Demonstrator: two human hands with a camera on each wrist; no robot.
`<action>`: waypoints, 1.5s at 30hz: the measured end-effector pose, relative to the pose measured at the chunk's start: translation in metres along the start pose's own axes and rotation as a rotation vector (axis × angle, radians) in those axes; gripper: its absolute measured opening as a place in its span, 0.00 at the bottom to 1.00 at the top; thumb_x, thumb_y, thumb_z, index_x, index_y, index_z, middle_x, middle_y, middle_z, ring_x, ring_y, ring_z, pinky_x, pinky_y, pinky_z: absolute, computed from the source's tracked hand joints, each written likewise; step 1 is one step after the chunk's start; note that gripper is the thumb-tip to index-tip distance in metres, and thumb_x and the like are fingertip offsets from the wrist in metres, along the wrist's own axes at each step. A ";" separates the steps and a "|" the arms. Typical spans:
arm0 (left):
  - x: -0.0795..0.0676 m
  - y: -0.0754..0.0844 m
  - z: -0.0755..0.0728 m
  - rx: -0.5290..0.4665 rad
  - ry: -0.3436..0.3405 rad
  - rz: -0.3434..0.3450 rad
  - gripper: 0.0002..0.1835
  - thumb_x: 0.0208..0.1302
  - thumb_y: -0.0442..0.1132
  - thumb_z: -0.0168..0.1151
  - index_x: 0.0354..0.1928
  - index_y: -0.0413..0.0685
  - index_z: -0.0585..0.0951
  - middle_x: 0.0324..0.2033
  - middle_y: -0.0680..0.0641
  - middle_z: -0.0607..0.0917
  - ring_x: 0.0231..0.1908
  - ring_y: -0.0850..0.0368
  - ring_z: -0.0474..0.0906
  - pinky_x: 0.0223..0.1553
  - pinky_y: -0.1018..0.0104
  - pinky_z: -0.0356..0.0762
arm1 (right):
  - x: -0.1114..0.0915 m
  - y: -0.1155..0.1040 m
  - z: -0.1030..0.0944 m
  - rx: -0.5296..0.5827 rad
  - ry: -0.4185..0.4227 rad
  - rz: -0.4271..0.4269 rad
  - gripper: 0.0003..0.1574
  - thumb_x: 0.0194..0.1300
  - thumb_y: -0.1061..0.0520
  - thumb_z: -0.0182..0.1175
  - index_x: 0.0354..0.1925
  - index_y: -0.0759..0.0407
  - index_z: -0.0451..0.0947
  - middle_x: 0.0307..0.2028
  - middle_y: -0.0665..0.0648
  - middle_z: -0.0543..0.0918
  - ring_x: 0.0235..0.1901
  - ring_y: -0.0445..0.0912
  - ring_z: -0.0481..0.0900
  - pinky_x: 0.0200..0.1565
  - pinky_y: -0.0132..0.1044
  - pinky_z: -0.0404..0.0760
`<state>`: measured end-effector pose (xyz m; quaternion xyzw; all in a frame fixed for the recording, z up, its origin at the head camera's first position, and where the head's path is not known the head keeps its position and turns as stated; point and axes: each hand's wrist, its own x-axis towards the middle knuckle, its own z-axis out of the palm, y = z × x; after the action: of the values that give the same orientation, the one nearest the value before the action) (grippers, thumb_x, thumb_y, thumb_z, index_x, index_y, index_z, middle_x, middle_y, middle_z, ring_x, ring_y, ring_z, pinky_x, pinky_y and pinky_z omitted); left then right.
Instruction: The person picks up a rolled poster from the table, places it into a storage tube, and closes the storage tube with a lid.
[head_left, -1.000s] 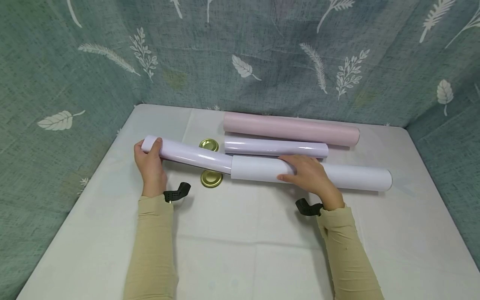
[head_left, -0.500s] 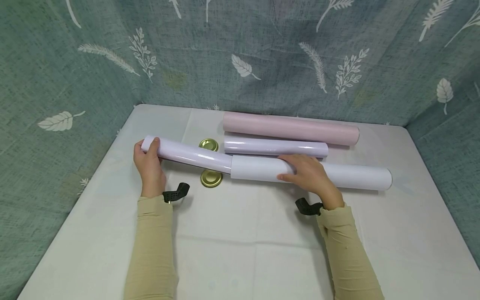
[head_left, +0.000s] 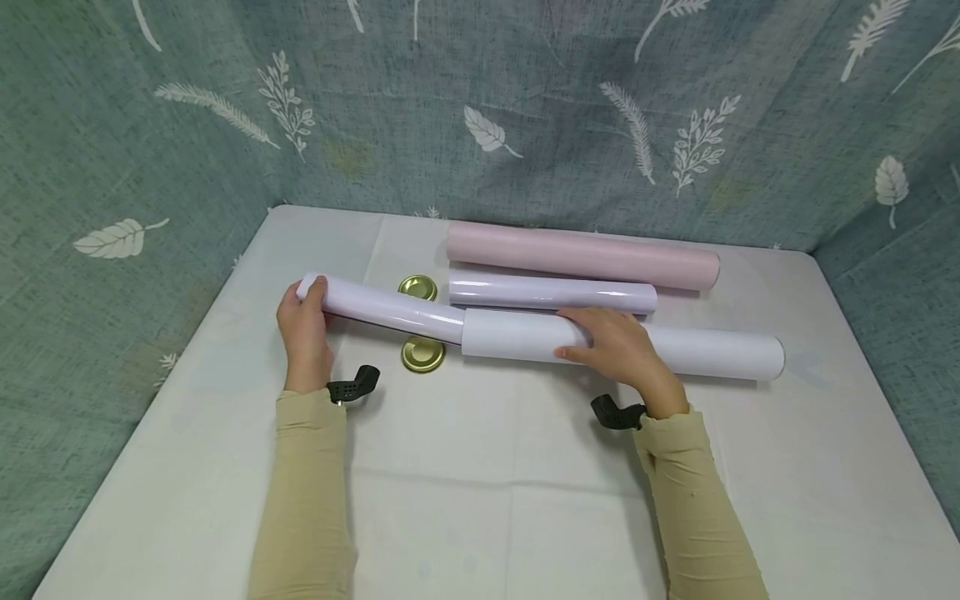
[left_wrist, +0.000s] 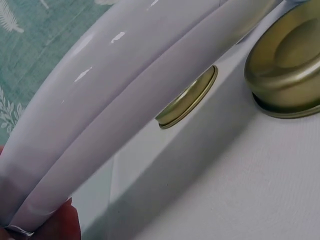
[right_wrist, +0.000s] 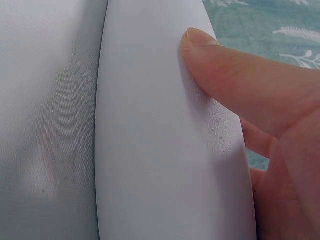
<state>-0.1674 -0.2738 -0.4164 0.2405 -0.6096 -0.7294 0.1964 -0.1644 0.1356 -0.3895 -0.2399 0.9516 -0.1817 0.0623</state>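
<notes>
My left hand (head_left: 303, 346) grips the far left end of a glossy pale-lilac paper roll (head_left: 386, 308), with its thumb on top. The roll slants slightly, raised at the left, and its right end sits inside the mouth of a white cardboard tube (head_left: 510, 335). Around the middle of that tube my right hand (head_left: 618, 350) holds on, thumb on the near side and fingers over the far side. In the left wrist view, the overlapping edge of the roll (left_wrist: 115, 85) runs along its length. The right wrist view has the thumb (right_wrist: 215, 65) pressed to the tube (right_wrist: 150, 125).
Two gold lids lie by the roll: one lid (head_left: 417, 287) behind it, another lid (head_left: 422, 356) in front. Behind the white tube lie a second glossy roll (head_left: 551, 293) and a pink tube (head_left: 581, 256). A leaf-patterned curtain (head_left: 480, 100) borders the white table (head_left: 450, 517).
My left hand has moved slightly right, and the lilac roll has slid a little deeper into the white tube. The right hand and the tube stay put.
</notes>
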 end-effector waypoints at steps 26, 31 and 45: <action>0.041 -0.046 -0.007 0.217 -0.030 -0.006 0.30 0.57 0.63 0.51 0.58 0.55 0.67 0.59 0.50 0.64 0.57 0.57 0.58 0.60 0.56 0.52 | 0.000 -0.001 -0.001 0.012 0.000 0.007 0.42 0.52 0.30 0.55 0.61 0.43 0.63 0.58 0.52 0.69 0.60 0.52 0.61 0.58 0.52 0.53; 0.042 -0.049 -0.008 0.233 -0.025 0.003 0.30 0.57 0.63 0.51 0.57 0.56 0.69 0.58 0.50 0.65 0.57 0.57 0.59 0.60 0.55 0.53 | 0.000 0.000 0.000 0.006 -0.004 0.008 0.42 0.52 0.30 0.55 0.62 0.44 0.63 0.59 0.52 0.68 0.60 0.53 0.61 0.58 0.52 0.53; 0.043 -0.049 -0.009 0.245 -0.023 0.012 0.30 0.57 0.63 0.51 0.56 0.55 0.69 0.57 0.50 0.66 0.56 0.57 0.60 0.60 0.56 0.54 | 0.001 -0.001 0.000 0.001 0.000 0.005 0.42 0.51 0.29 0.55 0.61 0.43 0.63 0.58 0.52 0.69 0.59 0.52 0.61 0.58 0.52 0.53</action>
<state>-0.1964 -0.2973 -0.4711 0.2508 -0.6977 -0.6509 0.1629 -0.1646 0.1346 -0.3895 -0.2375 0.9521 -0.1819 0.0630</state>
